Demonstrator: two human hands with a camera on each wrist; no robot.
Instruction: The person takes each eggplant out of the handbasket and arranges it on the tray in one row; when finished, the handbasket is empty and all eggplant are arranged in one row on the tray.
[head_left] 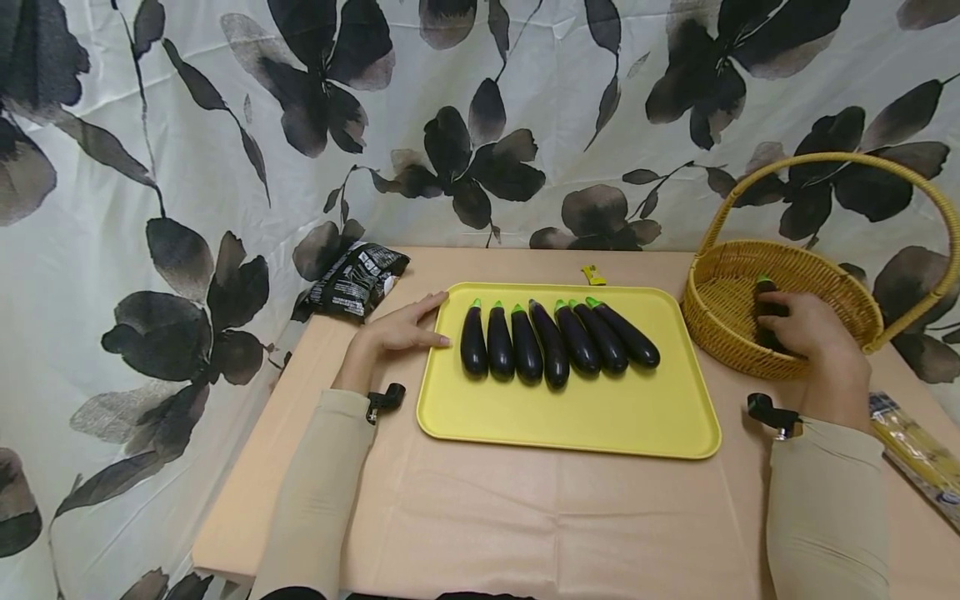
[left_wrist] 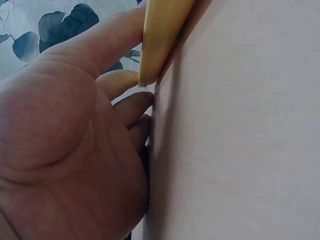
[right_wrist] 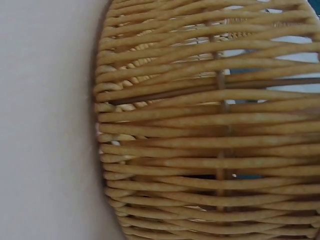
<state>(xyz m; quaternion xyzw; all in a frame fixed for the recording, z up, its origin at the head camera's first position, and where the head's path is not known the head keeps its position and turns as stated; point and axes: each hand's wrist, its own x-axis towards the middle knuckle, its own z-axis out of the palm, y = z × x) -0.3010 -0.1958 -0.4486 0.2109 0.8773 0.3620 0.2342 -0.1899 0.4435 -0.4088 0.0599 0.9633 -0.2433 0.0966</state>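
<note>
My left hand [head_left: 401,327] rests at the left edge of the yellow tray [head_left: 570,421], its thumb and fingers extended against the rim. Up close in the left wrist view, the fingers of this hand [left_wrist: 65,130] touch the tray's side [left_wrist: 162,35]. On the tray lie several dark purple eggplants [head_left: 555,346] side by side, green stem ends toward the back. My right hand [head_left: 810,325] reaches inside the wicker basket [head_left: 712,333] and grips another eggplant [head_left: 767,286], partly hidden by the fingers. Only the basket's woven wall [right_wrist: 215,145] fills the right wrist view; hand and eggplant are hidden there.
A black packet [head_left: 356,279] lies at the table's back left corner, and a small yellow wrapper [head_left: 593,275] behind the tray. To the right of my forearm is a yellow package [head_left: 915,446]. The basket's tall handle [head_left: 862,157] arches over its opening. Floral cloth [head_left: 480,125] hangs behind the table.
</note>
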